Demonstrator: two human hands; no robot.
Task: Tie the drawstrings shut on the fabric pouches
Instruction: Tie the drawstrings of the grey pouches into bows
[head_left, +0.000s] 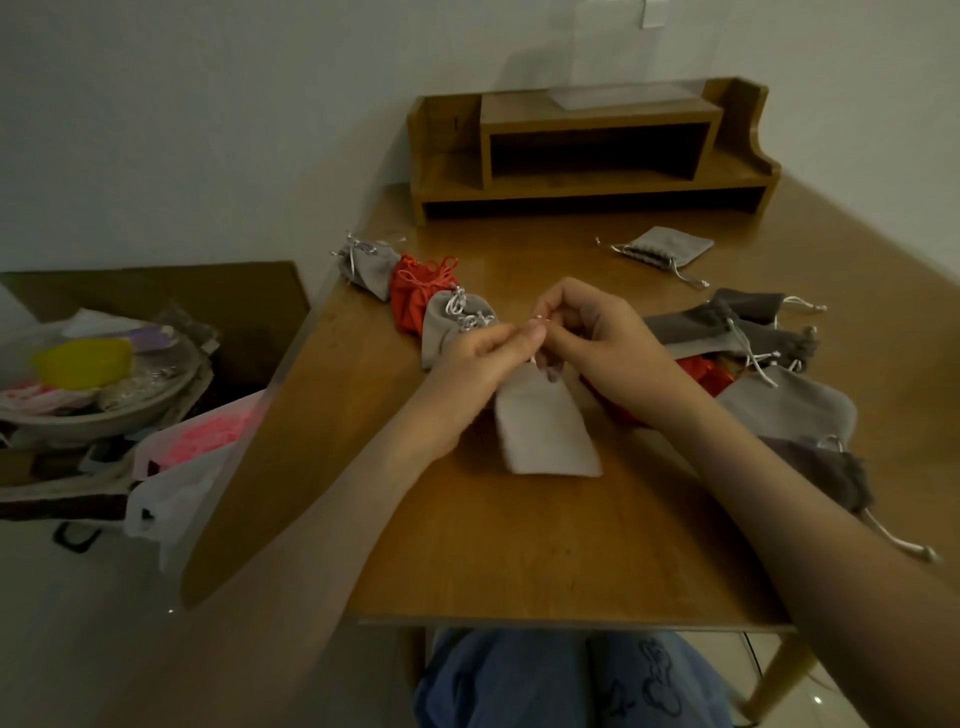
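Blurred pale grey pouch (545, 426), apparently cinched.

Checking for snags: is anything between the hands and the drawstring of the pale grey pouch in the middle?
Nothing visible. The left hand and right hand both pinch the drawstring above the pale grey pouch; the tied grey pouch lies to the left, the untied pile to the right.

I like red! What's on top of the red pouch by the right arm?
A dark grey pouch lies over the far edge of the red pouch; the right forearm hides most of it.
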